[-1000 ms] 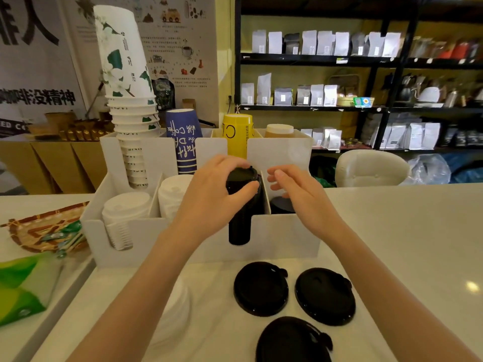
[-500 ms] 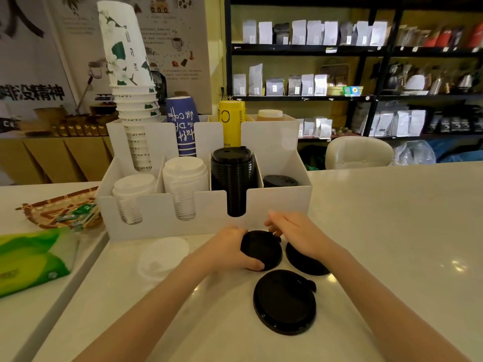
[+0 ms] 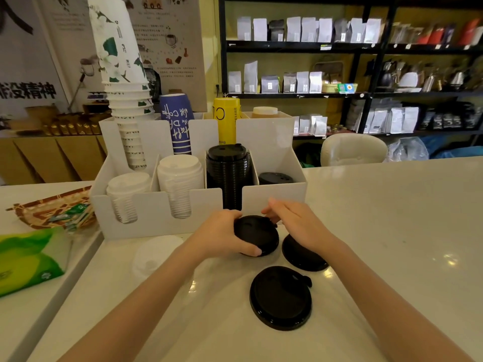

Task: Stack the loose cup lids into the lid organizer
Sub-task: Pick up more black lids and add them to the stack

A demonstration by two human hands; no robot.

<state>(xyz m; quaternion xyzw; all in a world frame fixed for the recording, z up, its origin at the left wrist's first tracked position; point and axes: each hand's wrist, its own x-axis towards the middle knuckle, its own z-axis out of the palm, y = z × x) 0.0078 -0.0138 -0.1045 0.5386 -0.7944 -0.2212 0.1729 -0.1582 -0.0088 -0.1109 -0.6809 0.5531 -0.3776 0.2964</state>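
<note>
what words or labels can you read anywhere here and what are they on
"coffee", upside down: blue paper cup behind the lid organizer.
Large "C": yellow cup.
Large Chinese characters, mirrored: left wall banner.
Poster text, shelf bag labels, white cup stack print and green packet logo: too small or blurred.

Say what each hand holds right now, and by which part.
The left hand grips a black lid by its rim, thumb on the near edge. The right hand touches the lid's far edge.

Both forearms are bare, the hands (image 3: 224, 233) without gloves or rings.
</note>
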